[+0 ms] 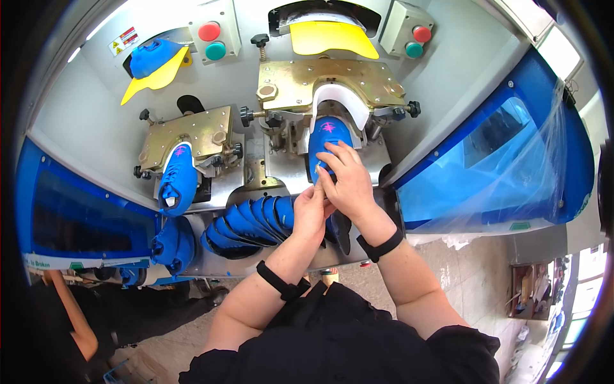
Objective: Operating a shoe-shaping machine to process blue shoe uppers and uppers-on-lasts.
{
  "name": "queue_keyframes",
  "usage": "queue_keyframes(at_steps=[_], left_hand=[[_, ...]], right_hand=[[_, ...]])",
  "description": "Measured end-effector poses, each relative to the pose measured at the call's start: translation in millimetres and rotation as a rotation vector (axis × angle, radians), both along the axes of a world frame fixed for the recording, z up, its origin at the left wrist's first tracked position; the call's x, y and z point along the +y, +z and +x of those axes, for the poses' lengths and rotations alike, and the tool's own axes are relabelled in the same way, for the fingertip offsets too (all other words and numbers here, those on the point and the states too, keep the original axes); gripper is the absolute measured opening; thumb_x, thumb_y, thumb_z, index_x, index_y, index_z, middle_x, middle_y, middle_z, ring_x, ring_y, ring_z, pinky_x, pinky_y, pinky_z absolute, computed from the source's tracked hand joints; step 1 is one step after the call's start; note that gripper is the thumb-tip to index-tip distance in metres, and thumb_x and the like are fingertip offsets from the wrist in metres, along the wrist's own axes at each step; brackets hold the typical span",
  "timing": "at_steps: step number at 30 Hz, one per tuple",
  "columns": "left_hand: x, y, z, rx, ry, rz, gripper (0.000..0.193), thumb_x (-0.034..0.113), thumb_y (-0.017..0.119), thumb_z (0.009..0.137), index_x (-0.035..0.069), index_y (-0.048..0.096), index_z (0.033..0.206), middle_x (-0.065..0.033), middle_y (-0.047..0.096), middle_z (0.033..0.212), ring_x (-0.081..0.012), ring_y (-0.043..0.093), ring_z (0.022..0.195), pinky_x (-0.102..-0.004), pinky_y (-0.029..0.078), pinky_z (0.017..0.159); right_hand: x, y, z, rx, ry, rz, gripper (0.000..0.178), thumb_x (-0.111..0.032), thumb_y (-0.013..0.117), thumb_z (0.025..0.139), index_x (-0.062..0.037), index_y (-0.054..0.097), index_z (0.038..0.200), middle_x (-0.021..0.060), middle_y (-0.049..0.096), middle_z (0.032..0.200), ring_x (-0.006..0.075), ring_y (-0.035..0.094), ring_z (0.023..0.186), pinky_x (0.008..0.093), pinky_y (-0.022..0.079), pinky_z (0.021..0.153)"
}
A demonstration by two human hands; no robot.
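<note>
A blue shoe upper with a pink mark on its toe points into the white curved pad of the right-hand clamp station. My right hand lies over the upper, fingers bent across its top and thumb pressed at its near left side. Close against that thumb, my left hand is closed in a pinch at the upper's near end. Something small and pale shows between the fingertips, too small to name. My hands cover most of the near part of the upper.
Left, a second blue upper sits in another clamp. A row of nested blue uppers lies along the front ledge. Behind are yellow flaps and red and green button boxes. Blue side panels flank the machine; another person's arm is lower left.
</note>
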State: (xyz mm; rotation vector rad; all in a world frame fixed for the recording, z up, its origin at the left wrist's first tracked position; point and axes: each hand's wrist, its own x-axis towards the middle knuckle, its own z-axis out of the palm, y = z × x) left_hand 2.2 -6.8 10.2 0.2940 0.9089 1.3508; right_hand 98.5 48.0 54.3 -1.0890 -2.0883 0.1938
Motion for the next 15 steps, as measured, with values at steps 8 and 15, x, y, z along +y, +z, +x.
queue_keyframes(at_steps=[8, 15], left_hand=[[-1.8, 4.9, 10.3, 0.042, 0.063, -0.025, 0.035, 0.038, 0.053, 0.101, 0.004, 0.058, 0.111, -0.0043, 0.067, 0.101, -0.0141, 0.067, 0.088, -0.0296, 0.056, 0.076], [3.4, 8.9, 12.5, 0.063, 0.074, -0.04, 0.038, 0.038, 0.054, 0.1, 0.003, 0.057, 0.115, -0.0066, 0.067, 0.103, -0.0163, 0.068, 0.088, -0.0308, 0.057, 0.076]], right_hand=[[2.3, -2.4, 9.1, 0.037, 0.057, 0.021, 0.025, -0.02, 0.065, 0.086, -0.0082, 0.067, 0.108, 0.0151, 0.061, 0.123, 0.0397, 0.052, 0.12, 0.0448, 0.045, 0.099], [8.2, -3.3, 9.9, 0.062, 0.069, 0.052, 0.024, -0.021, 0.067, 0.083, -0.0077, 0.068, 0.104, 0.0152, 0.063, 0.117, 0.0385, 0.055, 0.116, 0.0453, 0.047, 0.096]])
